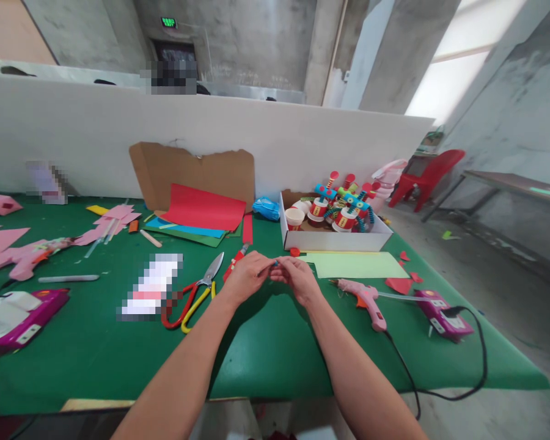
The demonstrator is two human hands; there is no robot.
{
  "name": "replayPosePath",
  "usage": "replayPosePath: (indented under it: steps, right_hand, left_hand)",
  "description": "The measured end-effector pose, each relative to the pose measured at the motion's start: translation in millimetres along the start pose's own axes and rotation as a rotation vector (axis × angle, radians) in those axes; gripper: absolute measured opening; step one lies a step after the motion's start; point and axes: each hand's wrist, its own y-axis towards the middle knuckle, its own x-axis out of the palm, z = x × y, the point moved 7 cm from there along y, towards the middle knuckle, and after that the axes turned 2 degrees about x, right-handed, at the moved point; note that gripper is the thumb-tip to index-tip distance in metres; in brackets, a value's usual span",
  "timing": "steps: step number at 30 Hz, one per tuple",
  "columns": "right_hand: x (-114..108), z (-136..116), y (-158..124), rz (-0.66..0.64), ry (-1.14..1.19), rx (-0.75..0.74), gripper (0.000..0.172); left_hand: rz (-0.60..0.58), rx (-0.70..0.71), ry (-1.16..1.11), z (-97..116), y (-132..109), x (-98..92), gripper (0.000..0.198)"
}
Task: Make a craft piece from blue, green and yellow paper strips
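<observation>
In the head view, the left hand (pixel 250 272) and right hand (pixel 296 275) meet over the tabletop (pixel 266 363), fingers (pixel 266 265) pinched narrow on 1 small blue piece (pixel 275 264) between them. Farther right, a white box (pixel 341 242) holds cup figures (pixel 318 209); their labels are too small to read. A far-left green sign (pixel 168 22) reads "EXIT".

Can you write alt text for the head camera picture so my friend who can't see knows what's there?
A person's left hand and right hand pinch a tiny bluish thing over a green table. Scissors and coloured paper lie on the left, a pink glue gun on the right, and a white box of colourful figures stands behind.
</observation>
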Motion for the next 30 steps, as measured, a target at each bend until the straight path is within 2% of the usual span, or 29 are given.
replayPosePath:
  steps: [4,7,11,14,16,21,30]
  right_hand:
    - [-1,1,1,-0.012,-0.007,0.0,0.027]
    - [-2,1,1,-0.011,0.012,-0.016,0.032]
    - [-2,-5,1,0.036,0.015,-0.125,0.034]
    - [-1,-7,0,0.075,-0.003,-0.189,0.031]
    - [-1,-8,-2,0.102,-0.028,-0.233,0.029]
    - [-1,-14,-6,0.167,-0.123,-0.33,0.019]
    - [6,-10,-5,0.067,-0.101,-0.278,0.019]
  left_hand:
    - [0.025,0.001,0.012,6,0,-2.9,0.028]
    - [0.086,-0.065,-0.075,4,0,-5.7,0.027]
    - [0.215,-0.337,-0.251,-18,-3,-7.2,0.025]
    - [0.206,-0.54,-0.508,-33,-6,3.6,0.029]
    - [0.195,-0.606,-0.659,-35,-7,10.1,0.033]
    - [0.187,-0.627,-0.756,-29,-7,12.9,0.033]
    - [0.206,-0.634,-0.778,-29,-7,10.2,0.026]
